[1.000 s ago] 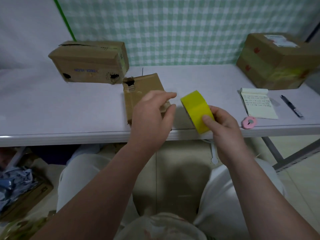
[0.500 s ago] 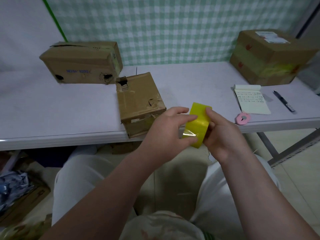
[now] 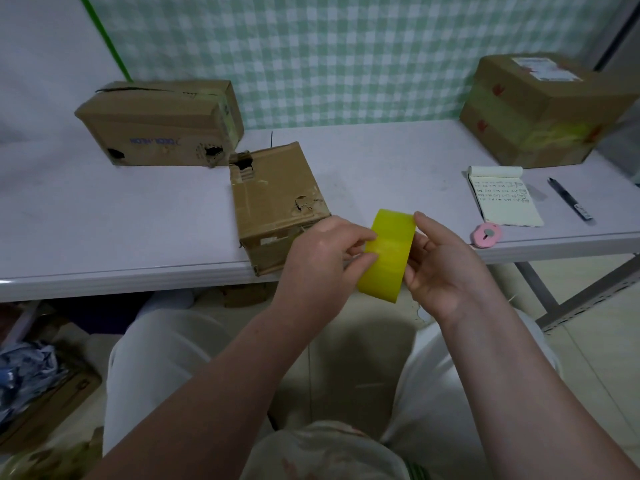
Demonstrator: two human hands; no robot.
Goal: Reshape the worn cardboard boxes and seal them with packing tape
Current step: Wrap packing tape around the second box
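Both hands hold a yellow roll of packing tape (image 3: 389,254) just in front of the table's near edge. My right hand (image 3: 446,265) grips the roll from its right side. My left hand (image 3: 325,258) pinches at the roll's left face with fingertips and thumb. A small worn cardboard box (image 3: 273,199) with torn holes sits at the table's front edge, right behind my left hand. A longer worn box (image 3: 159,123) lies at the back left. A larger box (image 3: 540,109) with yellow tape stands at the back right.
On the white table (image 3: 104,220) to the right lie a notepad (image 3: 502,197), a dark pen (image 3: 571,204) and a pink round cutter (image 3: 486,234) near the edge. A checked cloth hangs behind. Crumpled paper and cardboard lie on the floor at the left.
My left hand left the small box and came onto the tape roll. Both hands and the roll moved down toward me, off the table's edge.
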